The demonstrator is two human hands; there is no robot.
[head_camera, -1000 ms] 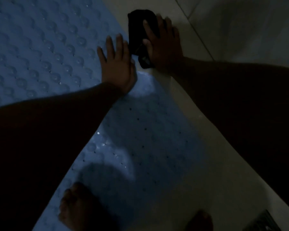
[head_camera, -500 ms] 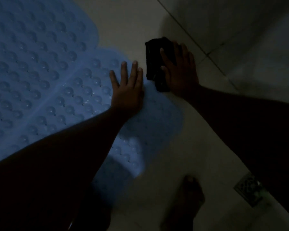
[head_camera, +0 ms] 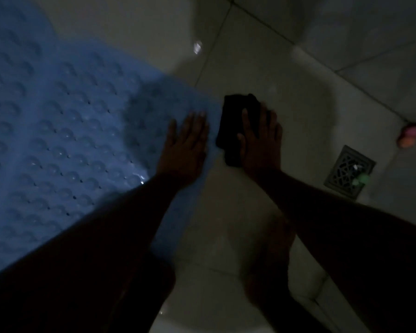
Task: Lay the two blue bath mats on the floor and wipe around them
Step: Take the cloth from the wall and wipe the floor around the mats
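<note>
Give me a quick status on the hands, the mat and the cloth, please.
Left hand flat on blue mat edge. Right hand pressing black cloth down beside mat. Floor drain off right, apart from cloth.

We had a single view, from the camera worn on our head. It looked steeply down at the tiled floor (head_camera: pixel 262 56), tipped a little forward, and it sat close: our two forearms ran in from the bottom edge and filled much of the lower frame. The left hand (head_camera: pixel 185 150) and right hand (head_camera: pixel 259 145) lay just above the middle of the picture. The blue bath mat (head_camera: pixel 58 128) took the left side and ran off the left edge; the floor drain (head_camera: pixel 348 174) sat near the right edge. We saw the tile joints running on a slant — the light was dim.
</note>
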